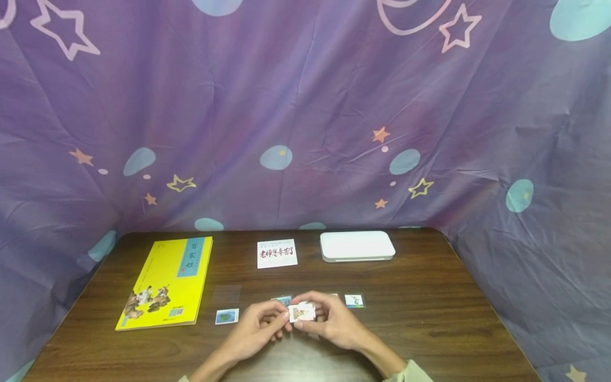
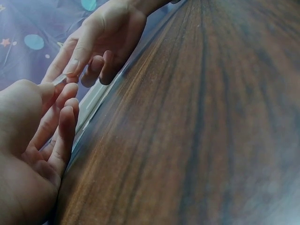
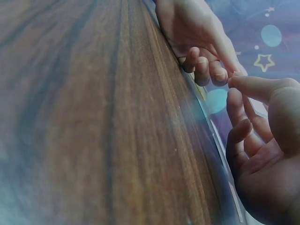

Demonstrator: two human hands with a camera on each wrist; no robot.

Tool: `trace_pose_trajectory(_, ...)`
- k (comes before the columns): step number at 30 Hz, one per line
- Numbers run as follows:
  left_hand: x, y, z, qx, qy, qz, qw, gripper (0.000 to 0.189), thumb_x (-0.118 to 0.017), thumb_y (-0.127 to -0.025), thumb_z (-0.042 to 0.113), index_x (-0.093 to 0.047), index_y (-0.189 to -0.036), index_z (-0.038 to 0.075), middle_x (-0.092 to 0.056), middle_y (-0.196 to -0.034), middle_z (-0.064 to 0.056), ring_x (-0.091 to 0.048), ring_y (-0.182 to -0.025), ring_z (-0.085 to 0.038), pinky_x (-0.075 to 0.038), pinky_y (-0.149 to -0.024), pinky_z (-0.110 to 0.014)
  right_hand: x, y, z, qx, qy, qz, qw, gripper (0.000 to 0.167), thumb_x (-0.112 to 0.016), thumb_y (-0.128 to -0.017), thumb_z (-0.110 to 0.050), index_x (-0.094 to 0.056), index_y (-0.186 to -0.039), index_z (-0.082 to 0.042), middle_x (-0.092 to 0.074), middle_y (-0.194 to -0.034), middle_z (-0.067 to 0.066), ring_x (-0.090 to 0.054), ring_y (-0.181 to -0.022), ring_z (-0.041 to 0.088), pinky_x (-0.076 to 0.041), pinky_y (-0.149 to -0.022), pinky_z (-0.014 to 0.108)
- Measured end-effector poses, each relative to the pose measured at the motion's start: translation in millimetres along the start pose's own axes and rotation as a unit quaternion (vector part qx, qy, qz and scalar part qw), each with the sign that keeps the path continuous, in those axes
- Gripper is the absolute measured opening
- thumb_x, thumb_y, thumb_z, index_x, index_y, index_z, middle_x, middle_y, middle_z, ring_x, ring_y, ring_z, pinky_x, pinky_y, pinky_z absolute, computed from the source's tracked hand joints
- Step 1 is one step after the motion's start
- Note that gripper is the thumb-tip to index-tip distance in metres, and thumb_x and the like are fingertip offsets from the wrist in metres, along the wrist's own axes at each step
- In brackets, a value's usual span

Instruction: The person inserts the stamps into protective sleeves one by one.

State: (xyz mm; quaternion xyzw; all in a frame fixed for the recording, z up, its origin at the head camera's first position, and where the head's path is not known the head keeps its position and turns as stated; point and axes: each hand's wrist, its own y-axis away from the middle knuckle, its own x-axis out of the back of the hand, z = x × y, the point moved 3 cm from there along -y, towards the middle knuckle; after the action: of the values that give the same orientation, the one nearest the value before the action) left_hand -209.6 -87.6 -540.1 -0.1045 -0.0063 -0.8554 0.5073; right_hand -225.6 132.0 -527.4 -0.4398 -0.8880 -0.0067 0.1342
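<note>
Over the front middle of the table, a small white-edged picture stamp is held up between both hands. My left hand pinches its left edge between thumb and forefinger. On the other side, the right hand grips it with the thumb at the lower edge and fingers behind. In the left wrist view the stamp shows as a thin pale edge between the fingertips. Behind the hands lie a blue stamp, partly covered, and a green-and-white one. A blue-green stamp lies left of the left hand.
A yellow book lies at the left, with a clear plastic sleeve to its right. Toward the back are a white card with red writing and a white flat case. A purple curtain hangs behind the wooden table.
</note>
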Motion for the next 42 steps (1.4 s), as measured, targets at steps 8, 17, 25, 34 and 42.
trace_pose_trajectory(8,-0.3,0.3,1.5,-0.003,-0.003,0.0,1.0,0.017,-0.064,-0.11,0.022,-0.074,-0.112,0.008,-0.078,-0.099,-0.018,-0.068,-0.073,-0.007,-0.066,-0.068,-0.03,0.2,0.2,-0.6,-0.006,0.006,0.0,1.0,0.044,-0.082,-0.097,-0.016,-0.068,-0.139,-0.017,-0.081,-0.101,0.008,-0.076,-0.076,0.016,-0.066,-0.061,0.032)
trace_pose_trajectory(17,0.8,1.9,4.2,-0.018,-0.004,0.015,0.9997,0.016,-0.068,-0.107,0.017,-0.072,-0.111,0.002,-0.078,-0.099,-0.022,-0.069,-0.073,-0.008,-0.065,-0.065,-0.029,-0.1,-0.7,-1.7,0.007,0.022,-0.011,0.9997,0.046,-0.083,-0.096,-0.018,-0.068,-0.139,-0.016,-0.081,-0.095,0.009,-0.073,-0.072,0.011,-0.063,-0.057,0.028)
trace_pose_trajectory(25,6.9,4.0,7.6,-0.013,0.002,0.042,0.999,0.013,-0.07,-0.105,0.014,-0.072,-0.107,0.001,-0.077,-0.094,-0.025,-0.075,-0.074,-0.013,-0.069,-0.07,-0.035,7.1,-10.7,-6.2,0.022,0.088,0.034,0.9953,0.028,-0.079,-0.1,-0.024,-0.074,-0.127,-0.016,-0.077,-0.083,0.012,-0.064,-0.055,0.017,-0.057,-0.047,0.025)
trace_pose_trajectory(34,24.7,8.9,14.4,0.008,-0.067,0.065,0.9956,0.01,-0.072,-0.104,0.013,-0.072,-0.106,0.003,-0.078,-0.094,-0.016,-0.074,-0.075,-0.012,-0.069,-0.071,-0.032,0.8,-35.8,-15.2,0.035,0.157,0.042,0.9861,0.015,-0.084,-0.096,-0.027,-0.079,-0.11,-0.024,-0.077,-0.089,-0.007,-0.067,-0.073,0.006,-0.061,-0.065,0.024)
trace_pose_trajectory(42,53.0,22.7,13.5,0.021,-0.154,0.109,0.9818,0.004,-0.075,-0.103,0.016,-0.076,-0.104,0.012,-0.081,-0.093,-0.006,-0.074,-0.078,-0.007,-0.067,-0.072,-0.025,-19.7,-64.0,-14.6,0.018,0.14,0.028,0.9895,0.008,-0.084,-0.096,-0.023,-0.081,-0.104,-0.022,-0.079,-0.084,-0.005,-0.062,-0.056,0.003,-0.056,-0.049,0.02)
